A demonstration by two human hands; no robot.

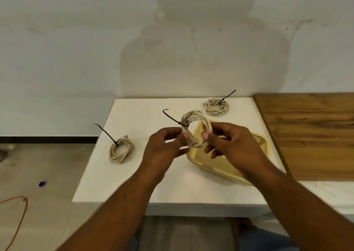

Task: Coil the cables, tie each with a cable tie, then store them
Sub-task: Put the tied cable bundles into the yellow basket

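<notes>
The person holds a beige coiled cable [191,115] in the air with both hands. It is above the white table [134,183] and over the far corner of a yellow perforated plastic basket [216,161]. The left hand [164,145] pinches the lower left part of the ring between thumb and fingers. The right hand [233,141] pinches the right part, with its thumb lying on the strands. The ring stands nearly upright, with its opening toward the camera. A black cable tie [172,119] is closed around the left side of the ring, just above the left fingers, and its free tail sticks up and to the left. The lower part of this coil is blurred, so I cannot count its turns.

The basket lies on the table, near the right edge, and the right hand and forearm hide a part of it.

A second beige coil [122,158] lies flat on the table near the left edge, well apart from the basket. A second black tie [105,134] goes around it, with its tail pointing up and to the left. A third beige coil [216,112] lies flat near the far edge, behind the basket, and a third black tie [228,95] on it points up and to the right.

A brown wooden board [310,136] is just beside the table on the right. On the grey floor at the left are a thin orange cable [19,212] and a small blue object [42,183].
</notes>
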